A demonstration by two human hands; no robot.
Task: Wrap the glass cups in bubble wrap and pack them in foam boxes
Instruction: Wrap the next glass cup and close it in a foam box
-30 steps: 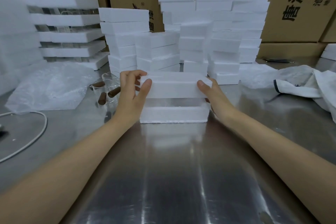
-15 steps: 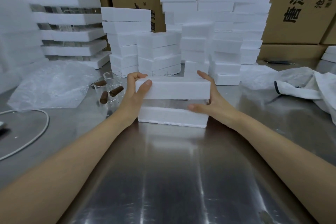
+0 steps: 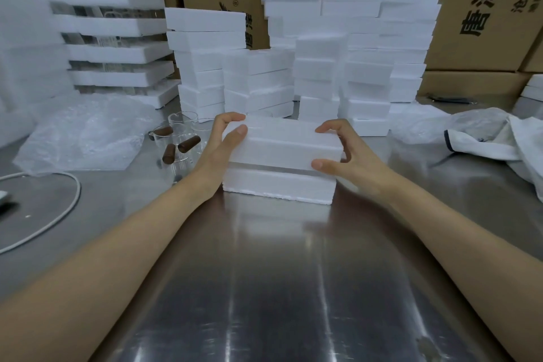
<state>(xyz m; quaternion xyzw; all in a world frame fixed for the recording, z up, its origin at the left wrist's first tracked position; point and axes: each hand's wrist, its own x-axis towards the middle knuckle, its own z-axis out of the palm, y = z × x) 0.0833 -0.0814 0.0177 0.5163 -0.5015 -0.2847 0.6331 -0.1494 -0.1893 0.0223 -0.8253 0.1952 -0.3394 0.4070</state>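
Both hands grip the foam lid (image 3: 282, 144) by its short ends. The left hand (image 3: 219, 144) has its thumb on the front face at the top left corner and its fingers curled over the top. The right hand (image 3: 349, 153) has its thumb at the lid's lower right front corner and its fingers curled onto the top right. Both forearms reach straight in from the near edge of the table (image 3: 264, 288).

The lid sits on the foam base (image 3: 279, 185), slightly skewed, with a thin dark seam between them. The base rests mid-table, between the wrists. Whether a cup is inside cannot be told.

Glass cups (image 3: 179, 126) with brown handles (image 3: 189, 143) stand just left of the left hand. Bubble wrap (image 3: 85, 132) lies toward the left edge. Foam box stacks (image 3: 317, 67) line the far edge.
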